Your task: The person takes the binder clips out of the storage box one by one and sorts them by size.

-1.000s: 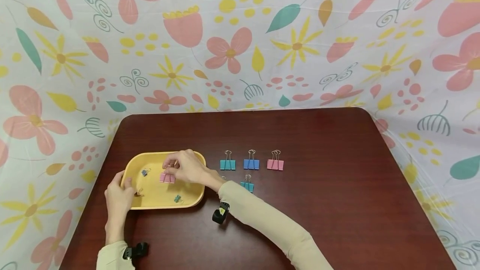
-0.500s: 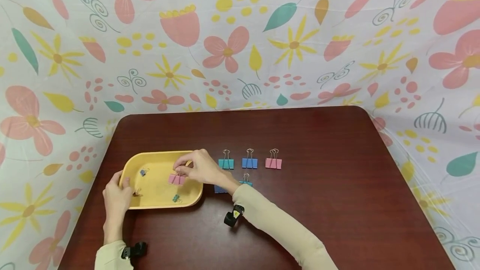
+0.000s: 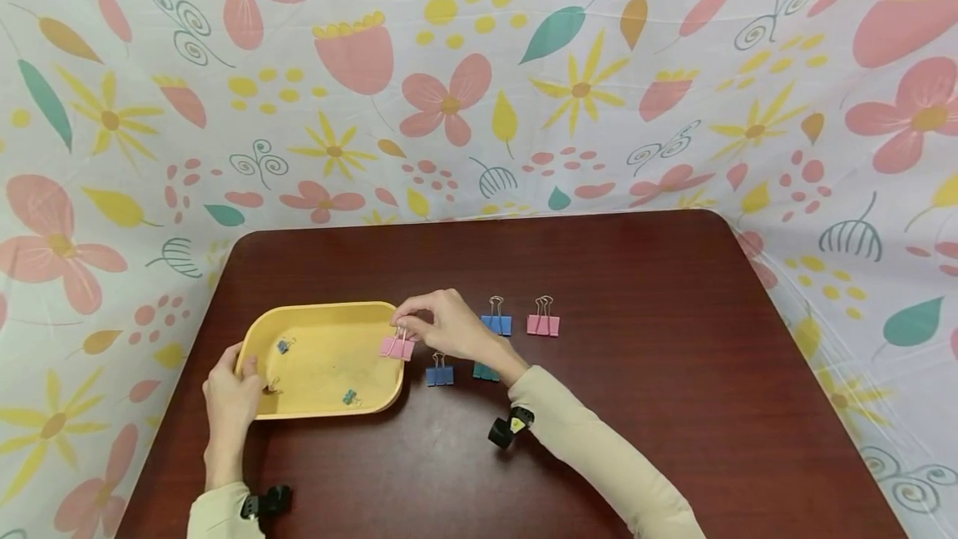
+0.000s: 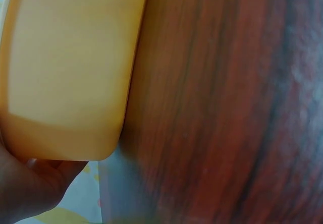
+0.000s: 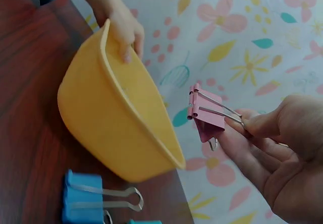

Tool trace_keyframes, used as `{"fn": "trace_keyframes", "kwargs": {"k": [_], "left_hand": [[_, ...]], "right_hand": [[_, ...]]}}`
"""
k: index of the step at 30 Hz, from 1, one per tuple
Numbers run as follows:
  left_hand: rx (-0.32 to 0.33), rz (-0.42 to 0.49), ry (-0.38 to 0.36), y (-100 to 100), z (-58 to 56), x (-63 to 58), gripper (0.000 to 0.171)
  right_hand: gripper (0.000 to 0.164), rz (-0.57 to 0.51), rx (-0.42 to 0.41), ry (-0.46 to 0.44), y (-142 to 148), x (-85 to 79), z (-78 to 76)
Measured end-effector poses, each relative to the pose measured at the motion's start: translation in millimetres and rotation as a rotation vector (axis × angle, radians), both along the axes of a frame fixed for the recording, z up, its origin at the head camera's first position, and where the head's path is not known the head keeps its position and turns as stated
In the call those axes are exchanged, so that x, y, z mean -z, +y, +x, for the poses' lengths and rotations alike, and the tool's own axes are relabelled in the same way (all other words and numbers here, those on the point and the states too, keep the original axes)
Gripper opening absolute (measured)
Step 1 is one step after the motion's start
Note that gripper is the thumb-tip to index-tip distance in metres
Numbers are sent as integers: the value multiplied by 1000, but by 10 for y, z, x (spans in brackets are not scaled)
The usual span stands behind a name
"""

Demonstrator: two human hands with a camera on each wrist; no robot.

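My right hand pinches a pink binder clip by its wire handle, above the right rim of a yellow tray. In the right wrist view the pink clip's wire handle lies between thumb and fingers of the right hand. With its thumb over the rim, my left hand grips the tray's left end. Inside the tray lie a small blue clip, a small teal clip and a small dark clip close to the left thumb.
Right of the tray, binder clips stand in rows on the dark wooden table: a blue clip and a pink clip behind, another blue clip and a teal clip in front. A flowered cloth hangs behind.
My right hand has carried the pink binder clip rightward from over the tray's middle to its right rim, now covering the back-row teal clip. The left hand keeps its grip on the tray.
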State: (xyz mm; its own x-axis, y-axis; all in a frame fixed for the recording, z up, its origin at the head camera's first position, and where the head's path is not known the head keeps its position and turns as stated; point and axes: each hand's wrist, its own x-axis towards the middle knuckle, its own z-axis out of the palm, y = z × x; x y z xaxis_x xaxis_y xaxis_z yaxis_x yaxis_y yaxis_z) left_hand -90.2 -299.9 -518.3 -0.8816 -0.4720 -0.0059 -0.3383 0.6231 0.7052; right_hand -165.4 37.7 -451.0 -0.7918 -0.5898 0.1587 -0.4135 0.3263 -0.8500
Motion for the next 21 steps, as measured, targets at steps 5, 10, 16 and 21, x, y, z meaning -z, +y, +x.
{"fn": "trace_keyframes", "kwargs": {"k": [5, 10, 16, 21], "left_hand": [[4, 1, -5, -3, -10, 12, 38], [11, 9, -19, -13, -20, 5, 39], [13, 23, -22, -25, -24, -11, 40], [11, 24, -25, -25, -17, -5, 40]], "right_hand": [[13, 58, 33, 80, 234, -30, -3], [11, 80, 57, 102, 472, -45, -5], [10, 86, 103, 121, 724, -2, -3], [11, 99, 126, 74, 965, 38, 43]]}}
